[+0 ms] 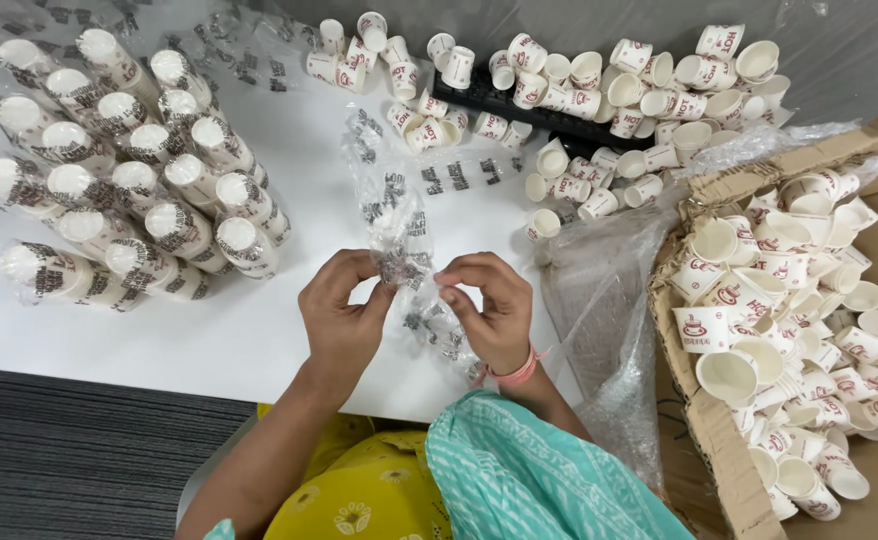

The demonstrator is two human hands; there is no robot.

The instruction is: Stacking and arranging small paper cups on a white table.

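Both hands, left hand (339, 315) and right hand (484, 310), pinch a thin, crinkly printed plastic sleeve (399, 235) at centre frame, seemingly light, limp, slippery, best gripped at its mouth edges.

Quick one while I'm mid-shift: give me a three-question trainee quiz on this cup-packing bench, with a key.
1. True or false: both hands pinch the same clear printed plastic sleeve.
2. Multiple choice: where are the filled sleeves of cups stacked? A) in the cardboard box B) on the white table, to the person's left C) on the grey floor
3. Fill in: the loose cups at the right lie in a ____ box.

Key:
1. True: the left hand and right hand hold the plastic sleeve between them.
2. B: the stacked sleeves lie on the white table.
3. Cardboard: the cardboard box holds the loose cups.
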